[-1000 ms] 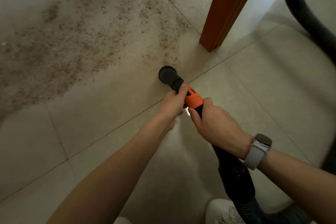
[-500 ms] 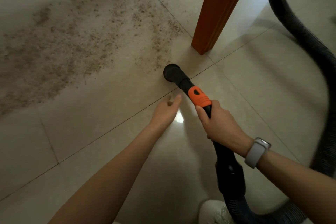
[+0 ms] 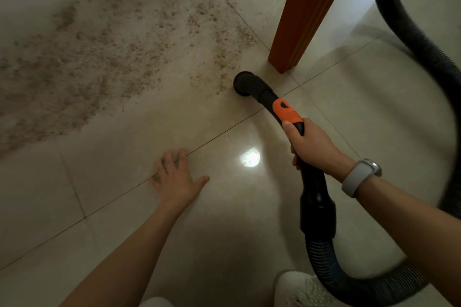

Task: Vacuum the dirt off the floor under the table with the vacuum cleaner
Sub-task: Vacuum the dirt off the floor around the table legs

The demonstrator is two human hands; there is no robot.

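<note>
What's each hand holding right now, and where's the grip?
Right hand grips the vacuum wand just behind its orange collar. Left hand holds nothing; its fingers are spread over the floor tile.

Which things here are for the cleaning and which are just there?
For the job: vacuum nozzle, orange grip, hose, dirt, right hand holding the wand.
Just there: table leg, watch, shoe, left hand over the floor.

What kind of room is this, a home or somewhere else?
Most likely a home, perhaps a dining area, though little shows. The floor is glossy pale tile, two wooden table legs stand on it, and a household vacuum hose loops past scattered dirt.
</note>
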